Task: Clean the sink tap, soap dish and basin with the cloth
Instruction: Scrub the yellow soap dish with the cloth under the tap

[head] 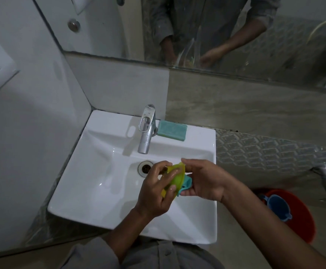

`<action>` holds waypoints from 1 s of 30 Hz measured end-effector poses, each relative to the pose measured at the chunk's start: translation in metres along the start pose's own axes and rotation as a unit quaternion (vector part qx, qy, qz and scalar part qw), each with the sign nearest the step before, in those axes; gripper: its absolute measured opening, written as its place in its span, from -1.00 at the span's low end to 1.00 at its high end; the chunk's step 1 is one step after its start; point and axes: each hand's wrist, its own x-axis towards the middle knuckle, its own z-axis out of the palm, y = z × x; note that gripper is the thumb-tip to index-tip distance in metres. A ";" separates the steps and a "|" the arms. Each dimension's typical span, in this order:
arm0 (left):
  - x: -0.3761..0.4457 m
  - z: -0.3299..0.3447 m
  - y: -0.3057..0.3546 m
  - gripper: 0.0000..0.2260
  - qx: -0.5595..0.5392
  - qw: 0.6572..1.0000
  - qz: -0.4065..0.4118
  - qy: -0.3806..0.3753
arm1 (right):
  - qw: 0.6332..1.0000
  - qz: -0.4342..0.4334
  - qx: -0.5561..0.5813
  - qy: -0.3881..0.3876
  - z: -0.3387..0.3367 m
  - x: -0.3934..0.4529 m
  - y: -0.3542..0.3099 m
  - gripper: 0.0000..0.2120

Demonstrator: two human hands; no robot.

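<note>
Holding item: left hand (155,188) gripped yellow-green soap dish (172,178) over basin (100,193); right hand (202,180) pinched teal cloth (186,184) against it. Dish: likely light, stiff, slippery when wet; best held by rim. Long axis ran near-left to far-right, tilted. Beyond: drain (145,168), tap (147,129) spout pointed nearward, soap (171,130).

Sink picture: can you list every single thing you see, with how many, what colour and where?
Basin: one, white, in the corner under the mirror.
Tap: one, silver, on the basin's back ledge.
Soap bar: one, teal, on the ledge right of the tap.
Drain: one, metal, in the basin's bowl.
Soap dish: one, yellow-green, held over the basin.
Cloth: one, teal, against the dish.
Mirror: one, on the wall above.
Bucket: one, red, on the floor at right.
Mug: one, blue, inside the bucket.
Left hand: holds the dish.
Right hand: holds the cloth.
</note>
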 end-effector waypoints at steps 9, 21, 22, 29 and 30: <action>0.021 -0.009 0.006 -0.65 -0.210 0.902 -0.356 0.125 | 0.983 -0.176 0.047 -0.003 -0.016 0.011 0.025 -0.67; 0.017 -0.033 -0.005 -0.78 -0.656 0.517 -0.548 0.043 | 0.957 -0.196 -0.054 0.205 -0.044 0.020 0.046 -0.74; 0.015 -0.035 -0.005 -0.77 -0.654 0.529 -0.541 0.030 | 0.946 -0.199 -0.071 0.245 -0.046 0.021 0.048 -0.79; 0.017 -0.034 -0.001 -0.79 -0.384 0.769 -0.510 0.028 | 0.788 -0.421 -0.182 0.411 -0.041 0.009 0.061 -0.73; 0.019 -0.028 0.005 -0.79 -0.360 0.793 -0.491 0.027 | 0.777 -0.441 -0.242 0.377 -0.028 0.013 0.066 -0.70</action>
